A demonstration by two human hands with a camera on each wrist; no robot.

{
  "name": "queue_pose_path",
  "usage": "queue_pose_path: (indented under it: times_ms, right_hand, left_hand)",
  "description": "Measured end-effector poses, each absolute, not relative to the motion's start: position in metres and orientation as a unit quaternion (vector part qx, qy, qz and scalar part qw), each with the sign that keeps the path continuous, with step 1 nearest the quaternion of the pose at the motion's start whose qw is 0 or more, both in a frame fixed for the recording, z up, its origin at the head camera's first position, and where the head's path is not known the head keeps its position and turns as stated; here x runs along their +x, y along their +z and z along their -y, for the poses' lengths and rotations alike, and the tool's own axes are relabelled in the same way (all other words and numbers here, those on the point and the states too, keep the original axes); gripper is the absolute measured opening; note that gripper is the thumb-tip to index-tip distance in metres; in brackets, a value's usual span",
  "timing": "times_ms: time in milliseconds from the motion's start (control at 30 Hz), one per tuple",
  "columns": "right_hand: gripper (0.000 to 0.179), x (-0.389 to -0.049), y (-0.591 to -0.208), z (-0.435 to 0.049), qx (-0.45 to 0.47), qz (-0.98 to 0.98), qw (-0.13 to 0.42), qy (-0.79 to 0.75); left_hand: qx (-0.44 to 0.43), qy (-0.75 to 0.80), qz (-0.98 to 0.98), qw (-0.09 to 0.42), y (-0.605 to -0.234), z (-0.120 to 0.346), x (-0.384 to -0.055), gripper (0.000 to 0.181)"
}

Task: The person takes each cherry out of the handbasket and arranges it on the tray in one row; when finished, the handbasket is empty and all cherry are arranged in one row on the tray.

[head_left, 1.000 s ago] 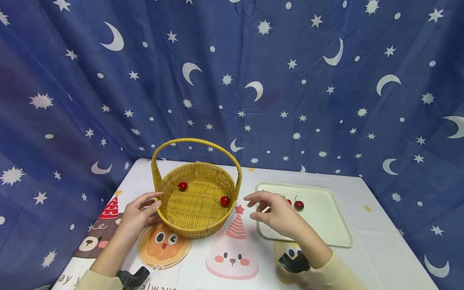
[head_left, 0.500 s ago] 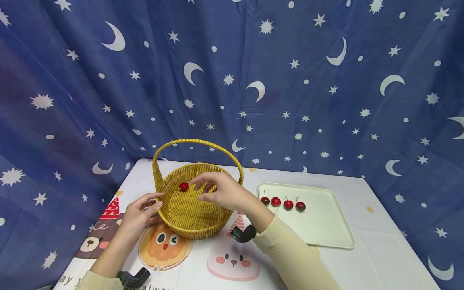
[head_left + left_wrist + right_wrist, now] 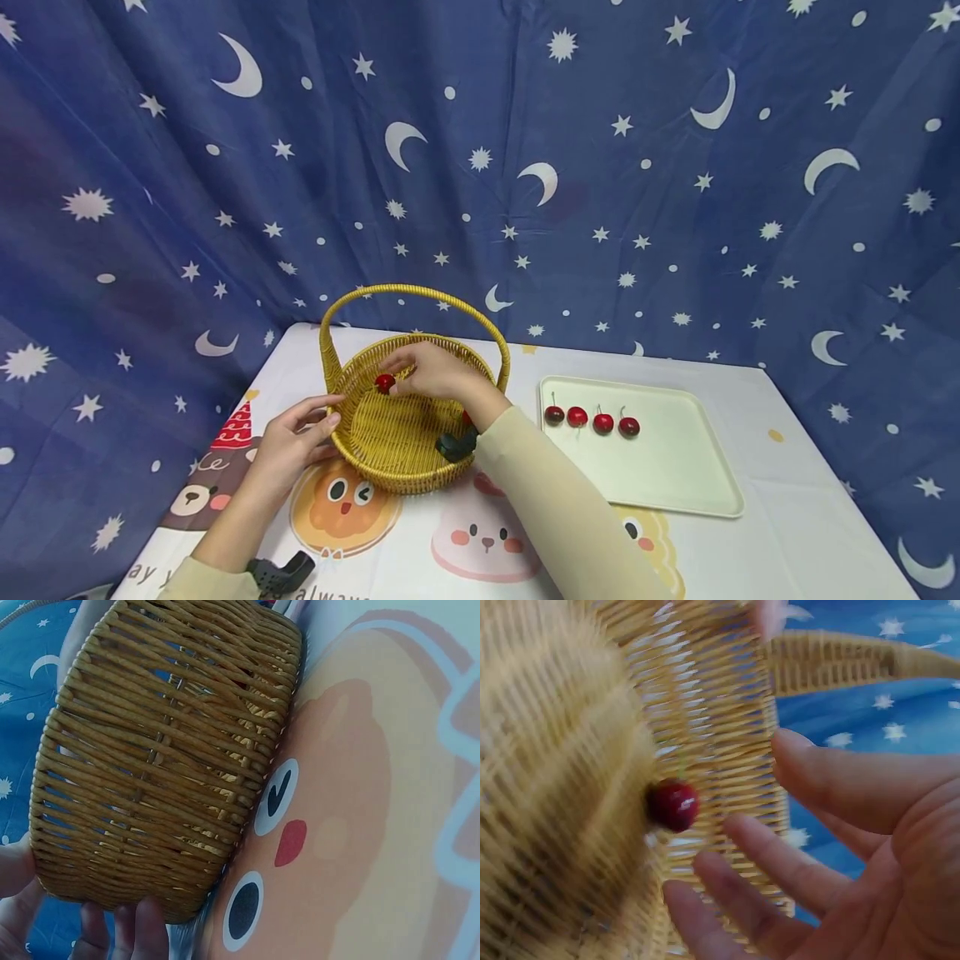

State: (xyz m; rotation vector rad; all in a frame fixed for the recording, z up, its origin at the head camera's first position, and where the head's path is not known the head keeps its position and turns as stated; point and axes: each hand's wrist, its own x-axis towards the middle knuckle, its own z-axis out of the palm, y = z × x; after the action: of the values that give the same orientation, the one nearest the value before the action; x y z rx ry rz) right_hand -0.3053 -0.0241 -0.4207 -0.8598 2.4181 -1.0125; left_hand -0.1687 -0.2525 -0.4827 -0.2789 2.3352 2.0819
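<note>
A yellow wicker basket with a hoop handle stands on the table. My left hand holds its left side, thumb at the rim and fingers against the outer wall. My right hand reaches inside the basket, its fingers spread next to a red cherry on the woven floor. In the right wrist view the cherry lies just clear of the fingertips. A second cherry shows partly behind my right wrist.
A cream tray lies right of the basket with several stemmed cherries in a row at its back left. A cartoon tablecloth covers the table. A blue star-and-moon curtain hangs close behind.
My right hand left the tray, crossed over the basket rim and moved left to the cherry at the basket's back left. My left hand stayed on the basket.
</note>
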Motion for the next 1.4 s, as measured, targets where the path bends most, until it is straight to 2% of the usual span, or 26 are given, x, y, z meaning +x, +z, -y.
queue_pose_path:
  times_ms: [267,500,633,1000,1233,1400]
  right_hand:
    - [0.042,-0.314,-0.437,0.039,-0.392,-0.876,0.183,-0.214]
    - [0.050,-0.314,-0.436,0.051,-0.418,-0.881,0.142,-0.172]
    - [0.054,-0.311,-0.438,0.054,-0.428,-0.874,0.167,-0.159]
    - [0.030,-0.310,-0.444,0.051,-0.421,-0.859,0.215,-0.197]
    - [0.023,-0.309,-0.439,0.053,-0.404,-0.864,0.183,-0.238]
    - [0.022,-0.301,-0.424,0.057,-0.397,-0.856,0.181,-0.278]
  left_hand:
    - [-0.076,0.670,-0.739,-0.006,-0.483,0.253,-0.166,0.049]
    - [-0.057,0.680,-0.731,-0.020,-0.483,0.253,-0.167,0.048]
    - [-0.058,0.678,-0.733,-0.021,-0.481,0.252,-0.167,0.048]
    - [-0.061,0.675,-0.735,-0.013,-0.480,0.252,-0.168,0.050]
    - [-0.057,0.670,-0.740,-0.012,-0.483,0.253,-0.168,0.050]
    - [-0.060,0.670,-0.740,-0.013,-0.483,0.253,-0.169,0.049]
